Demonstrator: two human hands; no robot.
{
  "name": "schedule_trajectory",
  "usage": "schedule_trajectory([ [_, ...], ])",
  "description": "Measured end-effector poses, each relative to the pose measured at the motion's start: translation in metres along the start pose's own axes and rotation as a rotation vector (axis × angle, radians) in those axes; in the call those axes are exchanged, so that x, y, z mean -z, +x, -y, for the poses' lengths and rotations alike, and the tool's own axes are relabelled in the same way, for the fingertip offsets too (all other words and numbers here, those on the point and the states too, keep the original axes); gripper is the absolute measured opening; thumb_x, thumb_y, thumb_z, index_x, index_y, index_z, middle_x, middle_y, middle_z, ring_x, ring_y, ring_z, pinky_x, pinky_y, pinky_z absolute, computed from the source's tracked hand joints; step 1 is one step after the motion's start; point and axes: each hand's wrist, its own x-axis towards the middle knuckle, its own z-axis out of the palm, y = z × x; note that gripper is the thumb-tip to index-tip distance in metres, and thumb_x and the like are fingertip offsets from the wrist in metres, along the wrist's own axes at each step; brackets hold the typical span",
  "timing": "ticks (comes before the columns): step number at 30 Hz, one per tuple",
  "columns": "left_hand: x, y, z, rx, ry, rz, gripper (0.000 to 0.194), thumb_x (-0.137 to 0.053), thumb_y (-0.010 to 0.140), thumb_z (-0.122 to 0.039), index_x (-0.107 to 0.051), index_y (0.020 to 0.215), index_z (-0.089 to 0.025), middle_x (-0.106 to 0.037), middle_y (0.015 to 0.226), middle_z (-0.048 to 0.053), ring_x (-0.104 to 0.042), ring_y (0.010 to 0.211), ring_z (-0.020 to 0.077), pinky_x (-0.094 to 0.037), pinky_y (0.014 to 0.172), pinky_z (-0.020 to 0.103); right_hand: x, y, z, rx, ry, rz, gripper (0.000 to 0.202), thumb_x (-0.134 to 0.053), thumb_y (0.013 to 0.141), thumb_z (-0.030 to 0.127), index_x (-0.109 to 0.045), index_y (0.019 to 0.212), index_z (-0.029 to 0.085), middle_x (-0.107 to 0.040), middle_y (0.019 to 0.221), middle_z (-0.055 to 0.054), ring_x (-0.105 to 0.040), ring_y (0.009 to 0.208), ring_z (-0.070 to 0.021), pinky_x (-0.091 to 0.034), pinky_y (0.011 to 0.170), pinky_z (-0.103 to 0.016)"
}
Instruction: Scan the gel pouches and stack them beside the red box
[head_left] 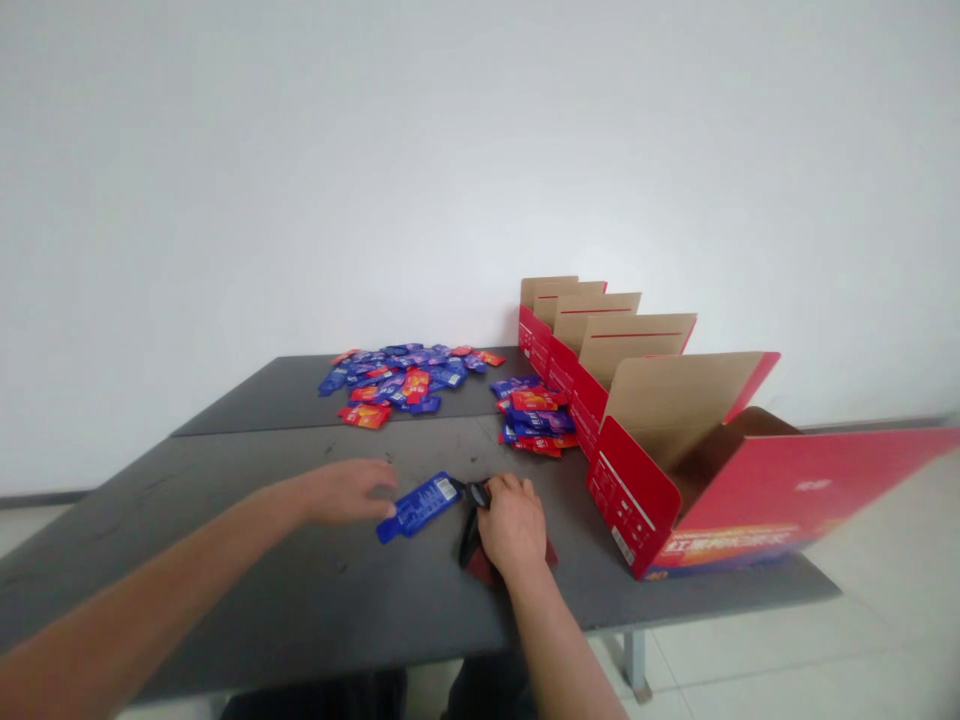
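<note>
Clock directions are taken from the blue packet point(421, 508), which lies flat and slanted on the grey desk point(247, 560). Left hand point(351, 492): at nine o'clock, fingers loosely parted, fingertips at the packet's near end; contact cannot be confirmed. Right hand point(514, 522): at three o'clock, fingers curled over a black tool point(475, 496) whose tip reaches the packet's far end; the full grip is hidden. A dark red item point(481, 570) shows beneath this hand. Mixed pile of blue and red packets point(405, 378): twelve o'clock. Smaller stack point(536, 420): two o'clock. Open red boxes point(637, 500): in a row, from three o'clock back towards one.
</note>
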Motion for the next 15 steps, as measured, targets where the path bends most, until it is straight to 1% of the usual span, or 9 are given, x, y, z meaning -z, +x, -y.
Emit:
schedule_trajectory([
  [2, -0.021, 0.009, -0.015, -0.047, -0.043, -0.006, 0.035, -0.069, 0.088, -0.049, -0.078, 0.113, -0.026, -0.075, 0.117, 0.007, -0.071, 0.108, 0.0287, -0.053, 0.098, 0.035, 0.001, 0.000, 0.000, 0.005, 0.002, 0.005, 0.013, -0.059, 0.092, 0.021, -0.069, 0.099, 0.024, -0.069, 0.112, -0.009, -0.055, 0.105, -0.0273, -0.039, 0.086, -0.036],
  [3, -0.033, 0.012, -0.020, -0.042, -0.044, -0.031, 0.041, -0.074, 0.084, -0.049, -0.077, 0.117, -0.025, -0.073, 0.122, 0.008, -0.070, 0.110, 0.0301, -0.052, 0.100, 0.036, 0.001, 0.000, 0.000, 0.006, 0.002, 0.007, 0.014, -0.059, 0.092, 0.021, -0.069, 0.100, 0.024, -0.069, 0.112, -0.009, -0.055, 0.105, -0.0273, -0.039, 0.086, -0.036],
  [5, -0.052, 0.013, -0.024, 0.002, -0.019, -0.100, 0.055, -0.078, 0.079, -0.046, -0.072, 0.128, -0.023, -0.067, 0.133, 0.012, -0.067, 0.119, 0.0336, -0.050, 0.106, 0.040, 0.002, 0.000, 0.001, 0.002, 0.001, 0.007, 0.014, -0.058, 0.092, 0.021, -0.069, 0.100, 0.023, -0.069, 0.112, -0.010, -0.055, 0.105, -0.0275, -0.039, 0.086, -0.037],
  [6, -0.058, 0.012, -0.024, 0.021, -0.002, -0.122, 0.061, -0.079, 0.078, -0.045, -0.069, 0.133, -0.022, -0.064, 0.138, 0.013, -0.064, 0.123, 0.0349, -0.048, 0.109, 0.042, 0.002, 0.000, 0.001, -0.001, 0.002, 0.004, 0.015, -0.057, 0.093, 0.021, -0.070, 0.100, 0.023, -0.069, 0.113, -0.010, -0.055, 0.105, -0.0276, -0.039, 0.086, -0.037],
  [8, -0.064, 0.008, -0.020, 0.041, 0.026, -0.115, 0.064, -0.077, 0.081, -0.044, -0.064, 0.140, -0.022, -0.059, 0.146, 0.014, -0.060, 0.131, 0.0353, -0.045, 0.114, 0.043, 0.001, 0.000, 0.001, 0.000, 0.008, -0.002, 0.015, -0.057, 0.093, 0.021, -0.070, 0.101, 0.023, -0.069, 0.113, -0.010, -0.055, 0.106, -0.0278, -0.039, 0.085, -0.037],
  [11, -0.062, 0.004, -0.013, 0.043, 0.050, -0.081, 0.066, -0.073, 0.086, -0.049, -0.060, 0.145, -0.022, -0.055, 0.152, 0.014, -0.057, 0.136, 0.0347, -0.042, 0.117, 0.043, 0.001, 0.001, 0.002, 0.000, 0.014, -0.007, 0.017, -0.055, 0.096, 0.022, -0.071, 0.100, 0.023, -0.069, 0.113, -0.009, -0.055, 0.105, -0.0278, -0.039, 0.084, -0.037],
  [13, -0.062, 0.005, -0.012, 0.042, 0.053, -0.103, 0.066, -0.073, 0.086, -0.052, -0.060, 0.143, -0.022, -0.056, 0.151, 0.014, -0.057, 0.136, 0.0351, -0.042, 0.118, 0.043, 0.001, 0.000, 0.002, -0.005, 0.013, -0.005, 0.017, -0.055, 0.096, 0.023, -0.071, 0.101, 0.023, -0.069, 0.113, -0.009, -0.055, 0.105, -0.0279, -0.039, 0.084, -0.038],
  [15, -0.065, 0.011, -0.013, 0.035, 0.044, -0.154, 0.064, -0.074, 0.085, -0.050, -0.062, 0.140, -0.021, -0.059, 0.148, 0.014, -0.058, 0.134, 0.0348, -0.043, 0.118, 0.043, 0.001, 0.000, 0.002, -0.008, 0.011, 0.003, 0.016, -0.057, 0.094, 0.022, -0.071, 0.102, 0.024, -0.069, 0.114, -0.009, -0.055, 0.106, -0.0280, -0.039, 0.084, -0.038],
])
